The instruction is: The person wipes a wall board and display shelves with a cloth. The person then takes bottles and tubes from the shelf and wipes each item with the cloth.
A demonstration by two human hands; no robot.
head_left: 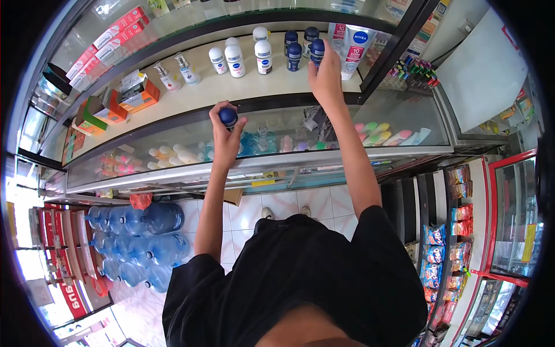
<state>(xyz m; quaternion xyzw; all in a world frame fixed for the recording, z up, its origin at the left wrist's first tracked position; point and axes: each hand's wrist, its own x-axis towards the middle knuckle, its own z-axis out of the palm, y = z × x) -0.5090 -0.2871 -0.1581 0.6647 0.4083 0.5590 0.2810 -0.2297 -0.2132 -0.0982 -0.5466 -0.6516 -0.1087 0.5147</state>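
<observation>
My left hand [226, 136] is wrapped round a roll-on deodorant with a dark blue cap [228, 117], in front of the shelf edge. On the shelf at right, my right hand [328, 78] has its fingers closed round another dark blue roll-on deodorant [317, 51]; whether its base touches the shelf I cannot tell. Close beside it stand more dark blue roll-ons [293, 56]. White Nivea roll-ons [263, 56] stand upright to their left. A white and blue Nivea tube [356, 51] is just right of my right hand.
Pump bottles [187, 70] and orange boxes [139, 92] occupy the shelf's left part. Below, a glass-fronted case [191, 151] holds many small bottles. A dark frame post [399, 49] borders the shelf at right. Blue water jugs [162, 218] lie on the floor at left; snack packs [435, 254] hang at right.
</observation>
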